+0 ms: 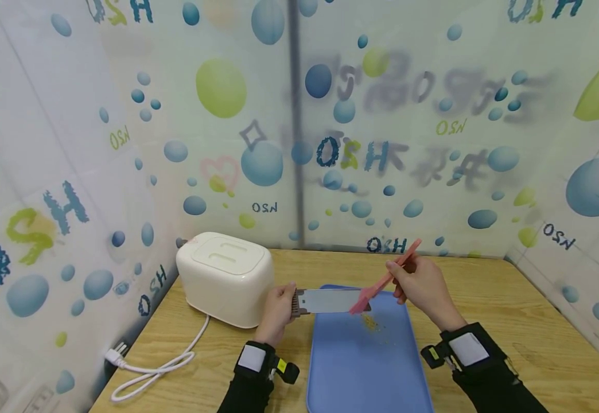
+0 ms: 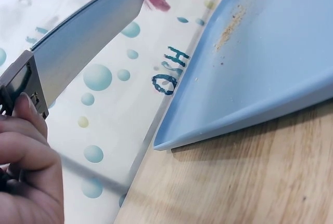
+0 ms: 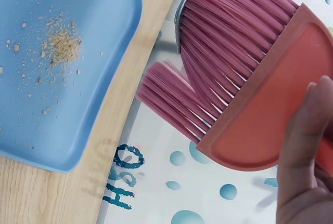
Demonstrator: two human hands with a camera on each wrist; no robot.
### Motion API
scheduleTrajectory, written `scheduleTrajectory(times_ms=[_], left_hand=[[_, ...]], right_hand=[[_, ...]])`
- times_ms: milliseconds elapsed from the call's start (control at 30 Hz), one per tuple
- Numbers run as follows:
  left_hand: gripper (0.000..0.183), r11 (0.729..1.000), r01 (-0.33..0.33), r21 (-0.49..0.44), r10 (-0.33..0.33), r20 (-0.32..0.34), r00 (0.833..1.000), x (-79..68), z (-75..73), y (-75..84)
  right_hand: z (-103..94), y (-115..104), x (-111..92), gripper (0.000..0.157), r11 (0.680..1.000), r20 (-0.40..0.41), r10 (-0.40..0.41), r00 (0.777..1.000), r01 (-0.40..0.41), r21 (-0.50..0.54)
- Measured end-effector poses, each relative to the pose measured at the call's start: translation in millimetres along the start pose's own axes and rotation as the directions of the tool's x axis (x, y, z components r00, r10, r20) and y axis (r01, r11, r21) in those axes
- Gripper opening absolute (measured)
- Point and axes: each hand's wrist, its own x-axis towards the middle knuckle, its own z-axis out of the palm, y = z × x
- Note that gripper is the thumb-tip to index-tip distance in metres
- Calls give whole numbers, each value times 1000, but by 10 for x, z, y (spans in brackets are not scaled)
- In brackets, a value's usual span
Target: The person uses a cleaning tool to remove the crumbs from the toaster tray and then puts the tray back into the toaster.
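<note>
My left hand (image 1: pixel 276 312) grips the grey plastic end of a flat metal crumb tray (image 1: pixel 327 300), held level above the far part of a blue tray (image 1: pixel 364 367). In my right hand (image 1: pixel 426 289) is the handle of a small red brush (image 3: pixel 270 109), slanting down to the left. Its pink bristles lie over the crumb tray's far end; the right wrist view shows them parted around the metal edge. Below, a small heap of tan crumbs (image 3: pixel 63 47) lies on the blue tray, with finer bits scattered about it.
A cream toaster (image 1: pixel 227 281) with its lid down stands at the back left, close beside my left hand. Its white cord (image 1: pixel 165 367) loops on the wooden table (image 1: pixel 485 321), plug at the left edge. A patterned curtain (image 1: pixel 413 143) surrounds the table.
</note>
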Motion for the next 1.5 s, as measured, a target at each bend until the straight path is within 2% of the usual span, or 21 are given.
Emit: scheduleTrajectory(times_ms=[367, 1133, 1500], left_hand=[[41, 1000, 10, 1, -10, -21, 1000, 9, 15, -1], [44, 1000, -11, -11, 12, 17, 1000, -17, -10, 10], [40, 1000, 7, -4, -7, -22, 1000, 6, 5, -7]], right_hand=[[1, 24, 3, 33, 1000, -15, -6, 1000, 6, -4], [-18, -35, -48, 34, 1000, -30, -8, 1000, 8, -18], [-26, -35, -58, 34, 999, -38, -24, 999, 23, -38]])
